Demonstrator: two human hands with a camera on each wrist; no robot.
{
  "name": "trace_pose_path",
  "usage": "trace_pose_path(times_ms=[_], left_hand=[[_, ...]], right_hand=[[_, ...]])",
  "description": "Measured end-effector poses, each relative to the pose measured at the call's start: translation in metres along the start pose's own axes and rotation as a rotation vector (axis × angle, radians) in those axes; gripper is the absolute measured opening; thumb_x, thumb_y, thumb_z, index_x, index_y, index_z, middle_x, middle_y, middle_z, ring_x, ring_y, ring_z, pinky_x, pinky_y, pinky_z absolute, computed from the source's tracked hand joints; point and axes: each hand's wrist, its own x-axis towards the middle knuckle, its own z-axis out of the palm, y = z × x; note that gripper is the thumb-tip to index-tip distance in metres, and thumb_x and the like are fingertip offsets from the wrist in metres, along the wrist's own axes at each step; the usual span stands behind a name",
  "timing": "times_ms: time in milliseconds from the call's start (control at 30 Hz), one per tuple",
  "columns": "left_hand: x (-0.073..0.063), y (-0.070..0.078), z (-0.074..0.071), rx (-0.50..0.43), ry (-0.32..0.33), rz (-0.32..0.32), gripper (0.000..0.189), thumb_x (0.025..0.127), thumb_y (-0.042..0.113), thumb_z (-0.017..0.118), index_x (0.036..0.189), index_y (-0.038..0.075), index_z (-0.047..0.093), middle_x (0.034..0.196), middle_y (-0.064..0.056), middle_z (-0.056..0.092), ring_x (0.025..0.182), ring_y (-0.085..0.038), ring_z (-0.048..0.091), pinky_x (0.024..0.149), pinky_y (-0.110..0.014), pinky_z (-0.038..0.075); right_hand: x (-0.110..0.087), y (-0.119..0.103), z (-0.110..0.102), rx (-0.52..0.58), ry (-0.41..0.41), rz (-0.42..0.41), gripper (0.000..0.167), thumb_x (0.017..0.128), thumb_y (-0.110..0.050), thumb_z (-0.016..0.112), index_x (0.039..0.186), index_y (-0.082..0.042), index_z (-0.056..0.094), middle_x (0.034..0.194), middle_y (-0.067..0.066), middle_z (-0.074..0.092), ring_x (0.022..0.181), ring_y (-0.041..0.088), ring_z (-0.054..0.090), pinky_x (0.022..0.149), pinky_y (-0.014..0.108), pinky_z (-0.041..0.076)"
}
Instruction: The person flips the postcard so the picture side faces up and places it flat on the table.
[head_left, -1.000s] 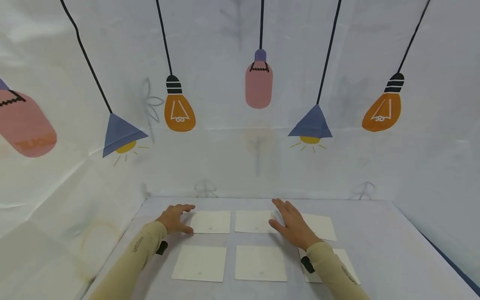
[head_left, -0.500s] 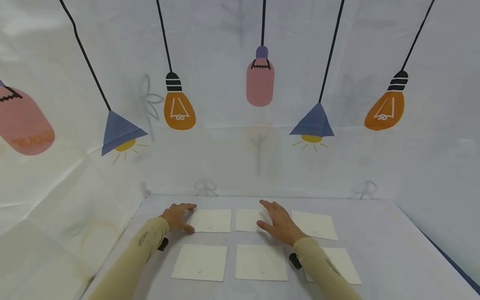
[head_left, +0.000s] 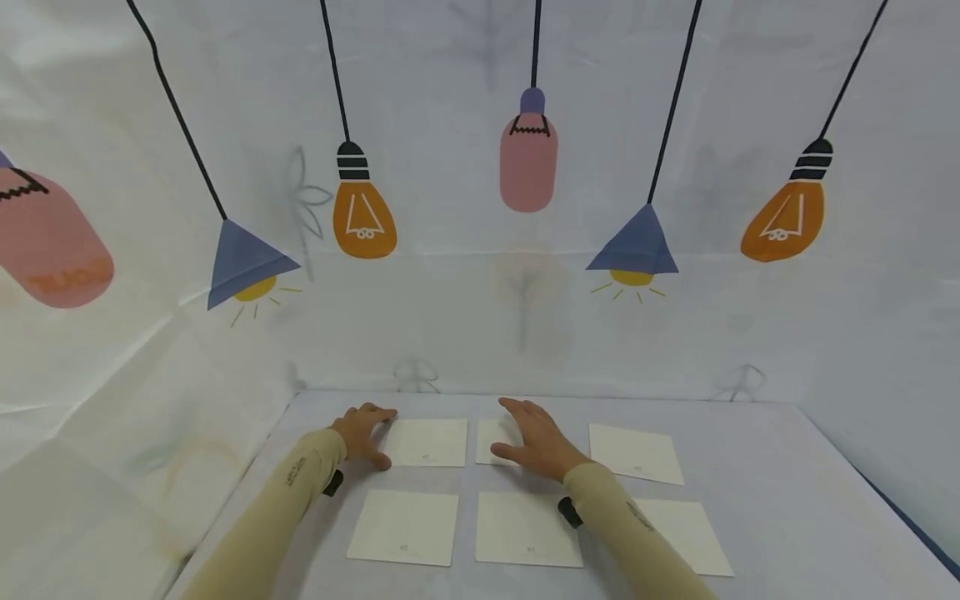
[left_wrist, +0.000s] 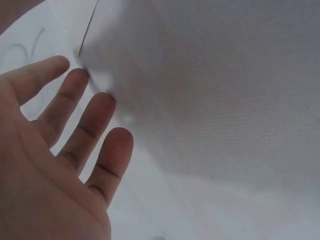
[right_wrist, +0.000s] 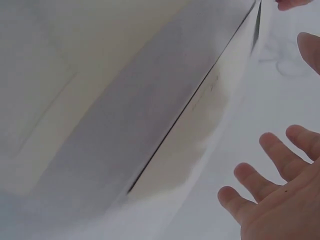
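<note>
Several blank-looking white cards lie in two rows on the table. My left hand (head_left: 363, 435) is at the left edge of the back-left card (head_left: 429, 443), thumb and fingers apart, with nothing in it. In the left wrist view its fingers (left_wrist: 95, 117) are spread and slightly bent. My right hand (head_left: 542, 442) overlaps the back-middle card (head_left: 490, 435) and hides its right part. The right wrist view shows the right hand's fingers (right_wrist: 252, 180) extended and apart, holding nothing. The back-right card (head_left: 636, 452) lies to the right of that hand.
In the front row are a left card (head_left: 404, 527), a middle card (head_left: 523, 533) and a right card (head_left: 692, 540) partly covered by the right sleeve (head_left: 630, 533). White sheeting (head_left: 450, 325) with printed lamps and bulbs rises behind the white table (head_left: 787, 500) and along its left side.
My right hand has moved left, from between the back-middle and back-right cards to over the back-middle card. The left hand stays almost where it was, and the head view shifts slightly.
</note>
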Motion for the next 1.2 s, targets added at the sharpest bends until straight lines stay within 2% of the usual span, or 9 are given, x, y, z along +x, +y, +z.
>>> trace_pose_path(times_ms=[167,300,400,600,833,1200], left_hand=[[0.008,-0.005,0.002,-0.013,-0.013,-0.027,0.091,0.066,0.038,0.096,0.145,0.014,0.056,0.145,-0.020,0.048,0.130,-0.048,0.044,0.102,-0.067,0.038],[0.009,-0.001,0.001,-0.008,-0.025,-0.063,0.090,0.065,0.037,0.097,0.143,0.015,0.058,0.146,-0.019,0.047,0.129,-0.045,0.044,0.100,-0.065,0.041],[0.008,0.005,-0.001,-0.015,-0.037,-0.096,0.091,0.064,0.035,0.098,0.144,0.016,0.057,0.147,-0.018,0.046,0.131,-0.044,0.043,0.101,-0.064,0.041],[0.010,0.008,-0.003,-0.006,-0.046,-0.105,0.090,0.061,0.029,0.099,0.141,0.017,0.060,0.144,-0.018,0.047,0.129,-0.044,0.043,0.100,-0.064,0.042],[0.005,0.025,-0.012,-0.001,-0.045,-0.099,0.085,0.062,0.025,0.099,0.136,0.014,0.061,0.140,-0.020,0.049,0.124,-0.043,0.046,0.101,-0.062,0.042],[0.003,0.021,-0.008,-0.051,-0.007,-0.119,0.088,0.061,0.023,0.099,0.138,0.017,0.057,0.135,-0.012,0.055,0.124,-0.039,0.048,0.101,-0.059,0.043]], right_hand=[[0.012,-0.006,0.010,0.025,-0.025,-0.005,0.085,0.090,-0.045,0.076,0.155,-0.008,0.037,0.155,0.015,0.042,0.145,0.037,0.033,0.115,0.055,0.028],[0.018,-0.010,0.017,0.065,-0.040,0.021,0.086,0.088,-0.042,0.079,0.154,-0.005,0.039,0.154,0.017,0.043,0.144,0.039,0.033,0.115,0.055,0.028],[0.023,-0.011,0.023,0.040,-0.056,0.044,0.087,0.087,-0.044,0.079,0.154,-0.005,0.040,0.153,0.018,0.044,0.142,0.040,0.035,0.113,0.057,0.030],[0.035,-0.016,0.027,-0.053,-0.103,0.029,0.087,0.085,-0.046,0.081,0.152,-0.005,0.043,0.149,0.018,0.049,0.134,0.041,0.041,0.110,0.058,0.030],[0.043,-0.017,0.033,-0.165,-0.114,0.039,0.087,0.084,-0.052,0.079,0.151,-0.009,0.045,0.147,0.015,0.050,0.133,0.038,0.042,0.108,0.057,0.031],[0.046,-0.027,0.031,-0.179,-0.088,-0.003,0.084,0.083,-0.050,0.081,0.148,-0.007,0.050,0.142,0.016,0.053,0.129,0.039,0.044,0.105,0.058,0.032]])
